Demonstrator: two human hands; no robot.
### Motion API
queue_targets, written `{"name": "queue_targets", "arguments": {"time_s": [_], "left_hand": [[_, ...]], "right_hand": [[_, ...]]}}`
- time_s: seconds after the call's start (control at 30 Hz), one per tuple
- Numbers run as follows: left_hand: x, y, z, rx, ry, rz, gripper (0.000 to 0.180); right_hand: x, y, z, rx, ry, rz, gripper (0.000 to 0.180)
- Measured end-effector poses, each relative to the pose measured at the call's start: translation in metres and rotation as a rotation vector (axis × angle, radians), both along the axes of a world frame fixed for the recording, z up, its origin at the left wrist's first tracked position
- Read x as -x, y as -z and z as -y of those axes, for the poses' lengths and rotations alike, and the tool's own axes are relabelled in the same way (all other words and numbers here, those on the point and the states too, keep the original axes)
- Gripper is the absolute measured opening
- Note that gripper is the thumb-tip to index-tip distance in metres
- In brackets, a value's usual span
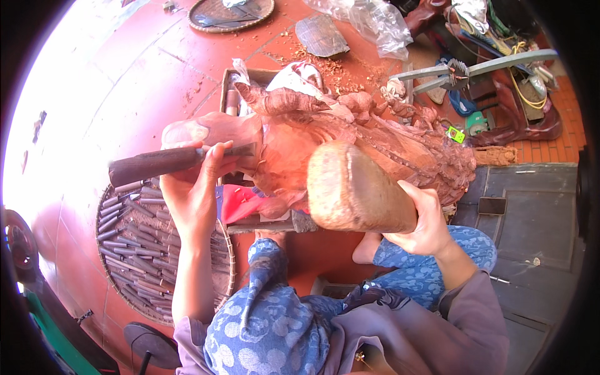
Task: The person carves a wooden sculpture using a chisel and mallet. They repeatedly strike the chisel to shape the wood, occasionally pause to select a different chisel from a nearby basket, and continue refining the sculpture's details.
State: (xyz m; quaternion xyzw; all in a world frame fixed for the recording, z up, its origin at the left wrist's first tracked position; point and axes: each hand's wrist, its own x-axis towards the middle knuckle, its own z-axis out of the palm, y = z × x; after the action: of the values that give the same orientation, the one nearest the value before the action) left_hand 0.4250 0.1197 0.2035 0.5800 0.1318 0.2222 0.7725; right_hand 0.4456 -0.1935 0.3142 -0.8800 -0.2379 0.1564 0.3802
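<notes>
A large reddish wood carving (pixel 294 147), with a smooth rounded left end and ridged, deeply cut forms on the right, lies across the middle in front of me. My left hand (pixel 199 181) grips a chisel (pixel 156 165) near where its dark handle meets the blade. The blade points right, over the carving's left part; whether its edge touches the wood I cannot tell. Closed around the narrow end of a pale wooden mallet (pixel 353 187), my right hand (pixel 425 219) holds it above the carving's near side. The mallet's thick head points left, apart from the chisel.
A round basket (pixel 100 215) full of dark-handled chisels stands at the left. Under the carving sit a wooden box (pixel 224 87) and red cloth (pixel 240 203). Farther off are a woven tray (pixel 189 22), clear plastic (pixel 375 28), wood shavings and a grey clamp (pixel 494 64). Dark panels (pixel 531 225) lie right.
</notes>
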Motion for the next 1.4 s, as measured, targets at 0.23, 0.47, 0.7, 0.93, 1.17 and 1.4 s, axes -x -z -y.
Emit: {"name": "queue_targets", "arguments": {"time_s": [0.23, 0.47, 0.7, 0.93, 1.17, 1.4], "left_hand": [[-0.001, -0.014, 0.003, 0.026, 0.049, 0.004, 0.03], [0.016, 0.043, -0.014, -0.667, -0.043, -0.124, 0.065], [-0.006, -0.012, -0.004, -0.001, 0.052, 0.087, 0.023], [-0.014, -0.012, 0.004, 0.005, 0.09, 0.145, 0.021], [-0.015, -0.007, -0.001, -0.068, 0.058, 0.17, 0.021], [-0.021, -0.009, 0.007, -0.173, 0.043, 0.136, 0.022]], "right_hand": [[-0.033, -0.041, -0.025, 0.122, -0.147, 0.132, 0.041], [-0.071, -0.09, -0.069, 0.222, -0.475, 0.502, 0.049], [-0.093, -0.125, -0.153, 0.179, -0.684, 0.773, 0.054], [-0.089, -0.153, -0.176, 0.434, -0.731, 1.054, 0.055], [-0.085, -0.162, -0.173, 0.508, -0.733, 1.168, 0.056], [-0.074, -0.171, -0.161, 0.584, -0.722, 1.23, 0.057]]}}
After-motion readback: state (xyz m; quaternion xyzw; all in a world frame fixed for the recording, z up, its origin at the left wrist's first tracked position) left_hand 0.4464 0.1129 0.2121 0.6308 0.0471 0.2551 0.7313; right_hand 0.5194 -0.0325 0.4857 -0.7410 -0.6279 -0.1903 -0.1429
